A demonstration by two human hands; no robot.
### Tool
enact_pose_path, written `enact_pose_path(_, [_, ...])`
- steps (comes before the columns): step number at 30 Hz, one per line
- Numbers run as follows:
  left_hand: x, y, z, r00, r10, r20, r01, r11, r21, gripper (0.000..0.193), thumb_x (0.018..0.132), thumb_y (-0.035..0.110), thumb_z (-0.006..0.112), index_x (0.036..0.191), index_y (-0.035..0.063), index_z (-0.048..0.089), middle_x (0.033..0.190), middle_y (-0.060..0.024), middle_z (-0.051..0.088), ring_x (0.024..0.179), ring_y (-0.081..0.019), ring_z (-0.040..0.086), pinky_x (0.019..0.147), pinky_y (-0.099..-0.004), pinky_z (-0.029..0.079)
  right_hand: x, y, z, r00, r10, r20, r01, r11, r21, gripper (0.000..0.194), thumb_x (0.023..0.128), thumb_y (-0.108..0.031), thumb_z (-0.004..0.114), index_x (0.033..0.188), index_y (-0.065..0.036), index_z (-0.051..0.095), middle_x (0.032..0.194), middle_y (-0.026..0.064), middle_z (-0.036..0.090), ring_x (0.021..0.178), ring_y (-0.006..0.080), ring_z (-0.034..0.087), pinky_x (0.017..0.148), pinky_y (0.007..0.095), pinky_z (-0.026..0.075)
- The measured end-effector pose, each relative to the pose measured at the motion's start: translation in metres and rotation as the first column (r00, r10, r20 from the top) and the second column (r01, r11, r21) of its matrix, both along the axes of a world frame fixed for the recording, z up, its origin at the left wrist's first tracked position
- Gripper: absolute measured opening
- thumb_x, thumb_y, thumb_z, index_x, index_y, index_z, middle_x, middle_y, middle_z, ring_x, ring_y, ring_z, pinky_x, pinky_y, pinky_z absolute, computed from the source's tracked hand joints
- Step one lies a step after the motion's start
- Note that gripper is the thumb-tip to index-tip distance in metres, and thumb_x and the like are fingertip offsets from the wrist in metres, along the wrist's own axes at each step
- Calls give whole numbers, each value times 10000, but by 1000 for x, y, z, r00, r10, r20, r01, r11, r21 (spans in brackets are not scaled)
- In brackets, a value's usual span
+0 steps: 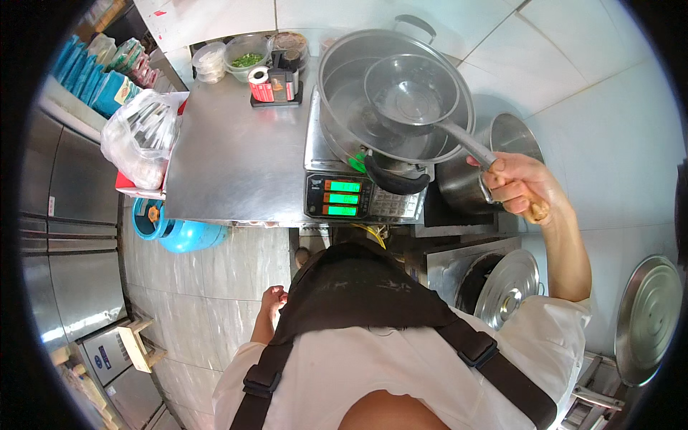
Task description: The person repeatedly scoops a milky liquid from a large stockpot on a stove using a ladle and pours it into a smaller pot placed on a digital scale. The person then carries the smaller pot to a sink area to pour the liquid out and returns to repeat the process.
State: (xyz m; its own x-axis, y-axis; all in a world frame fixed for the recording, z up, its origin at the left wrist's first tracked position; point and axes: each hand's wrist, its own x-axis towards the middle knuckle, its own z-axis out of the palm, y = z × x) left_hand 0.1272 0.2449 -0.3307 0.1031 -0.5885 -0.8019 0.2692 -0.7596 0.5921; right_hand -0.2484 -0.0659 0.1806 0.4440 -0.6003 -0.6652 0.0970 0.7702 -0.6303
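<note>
My right hand (pixel 518 185) grips the wooden handle of a metal ladle (pixel 414 91). The ladle's round bowl is over the inside of a large metal pot (pixel 344 126) with dark loop handles; whether it touches the pot's contents I cannot tell. The pot stands on a digital scale (pixel 338 196) with lit green displays, and its near handle hangs over the keypad. My left hand (pixel 275 298) is low beside the dark apron (pixel 365 290), partly hidden, and nothing shows in it.
A tall steel pot (pixel 457 188) stands right of the scale. On the steel counter (pixel 231 156) are a tape dispenser (pixel 277 86) and a tub of chopped greens (pixel 247 56). A bagged bundle (pixel 142 140) lies at its left end; a blue gas cylinder (pixel 193 236) stands below. Metal lids (pixel 508 285) are at right.
</note>
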Motion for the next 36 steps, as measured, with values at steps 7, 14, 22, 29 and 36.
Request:
enact_pose_path(7, [2, -4, 19, 998, 68, -12, -68, 997, 21, 123, 857, 95, 499, 950, 22, 532, 687, -60, 569, 526, -117, 515, 443, -218, 387, 9, 8, -13, 931, 78, -358, -146, 975, -169, 120, 793, -54, 519, 833, -43, 407, 692, 25, 454, 449, 21, 374, 352, 169, 311])
enact_pose_path(14, [6, -64, 42, 970, -224, 94, 228, 973, -24, 304, 816, 175, 569, 1071, 12, 538, 795, -50, 612, 672, -112, 566, 576, -232, 429, 3, 19, -26, 783, 37, -620, -298, 898, -322, 450, 803, -57, 503, 1230, -15, 368, 660, -7, 437, 452, 39, 376, 370, 175, 312])
enact_pose_path(22, [-70, -183, 209, 675, -724, 140, 675, 531, -512, 321, 870, 165, 519, 1160, 28, 500, 1029, -78, 588, 959, -140, 540, 831, -278, 425, -10, 34, -42, 426, -373, -824, -731, 394, -556, 649, 766, 3, 530, 1342, -133, 264, 657, 117, 465, 597, 252, 473, 592, 333, 412])
enact_pose_path(29, [-183, -231, 372, 684, -529, 502, 526, -120, -842, 419, 789, 58, 570, 1197, 61, 475, 1178, -138, 471, 1110, -280, 461, 917, -345, 382, -15, 37, -59, 380, -482, -789, -762, 320, -562, 631, 769, -49, 520, 1332, -103, 240, 844, 211, 554, 691, 392, 563, 599, 451, 466])
enact_pose_path(36, [-278, -270, 411, 738, 64, 672, 624, -446, -642, 625, 819, 455, 470, 1238, -3, 391, 1302, -221, 336, 1216, -408, 309, 945, -475, 270, -28, 37, -65, 564, -551, -615, -740, -7, -673, 629, 736, -156, 583, 1292, -18, 321, 923, 189, 594, 781, 311, 599, 674, 346, 482])
